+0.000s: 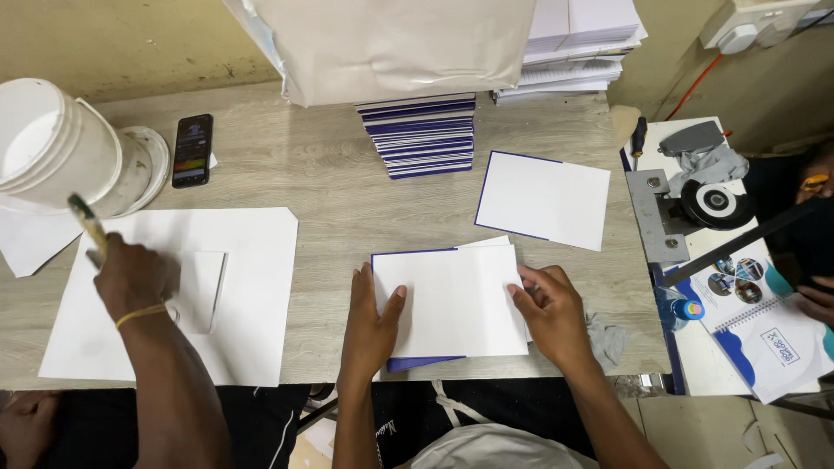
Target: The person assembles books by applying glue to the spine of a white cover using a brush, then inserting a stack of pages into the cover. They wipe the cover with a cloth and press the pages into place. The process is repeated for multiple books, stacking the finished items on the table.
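Left hand [369,326] flat, grip spread, palm and fingers pressing the left edge of a white sheet [452,300] laid over a blue-edged cover [421,361] at the near middle of the grey wooden bench [339,191]. Right hand [552,317] at the sheet's right edge, fingertips curled and pinching that edge. Just beyond, to the far right, another white card with a blue edge [543,198] lying flat. Farther back, a stack of blue-and-white covers [421,135] under a wrapped white bundle [400,43]. To the left, a co-worker's hand [135,278] gripping a brush [87,224] over a small white piece [200,287] on a large white sheet [252,260]; white bucket [48,143] and dark phone [192,149] at far left
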